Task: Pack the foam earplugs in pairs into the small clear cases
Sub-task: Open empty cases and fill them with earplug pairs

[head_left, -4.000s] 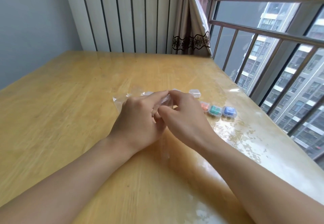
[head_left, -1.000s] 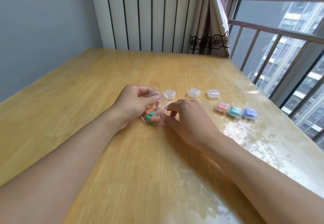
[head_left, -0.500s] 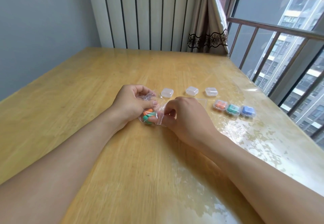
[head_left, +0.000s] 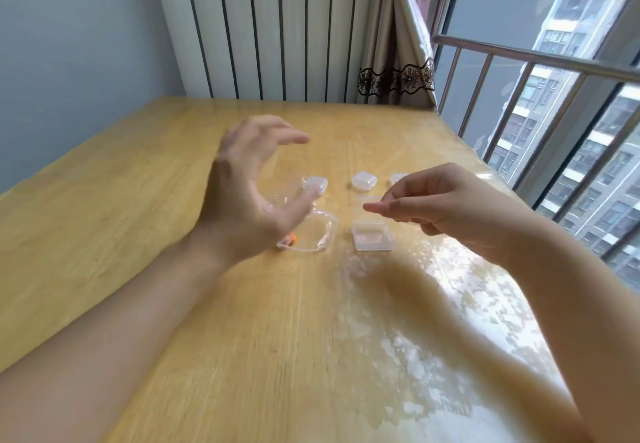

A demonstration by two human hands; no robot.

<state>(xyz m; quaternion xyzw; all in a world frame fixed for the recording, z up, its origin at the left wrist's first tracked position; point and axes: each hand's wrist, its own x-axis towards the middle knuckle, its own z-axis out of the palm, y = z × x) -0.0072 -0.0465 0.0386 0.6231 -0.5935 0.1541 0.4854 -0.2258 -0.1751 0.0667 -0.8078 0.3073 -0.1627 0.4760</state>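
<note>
My left hand (head_left: 242,200) hovers above the table, blurred, fingers spread wide and holding nothing. Under it lies a crumpled clear plastic bag (head_left: 320,234) with an orange foam earplug (head_left: 292,237) showing at its left end. My right hand (head_left: 446,207) is raised to the right with thumb and forefinger pinched together; I see nothing between them. Just below its fingertips stands a small clear case (head_left: 374,240) with its lid open and nothing visible inside. Behind it are closed clear cases (head_left: 316,183) (head_left: 363,179), and a third (head_left: 398,177) is partly hidden by my right hand.
The wooden table (head_left: 138,234) has a glossy clear cover with glare along its right side. A window with metal railing (head_left: 519,58) runs along the right edge, a curtain (head_left: 398,61) hangs at the far corner, and a striped wall stands behind.
Both hands have let go of the bag, which now lies on the table. My left hand has lifted and spread. An open clear case now stands under my right hand.
</note>
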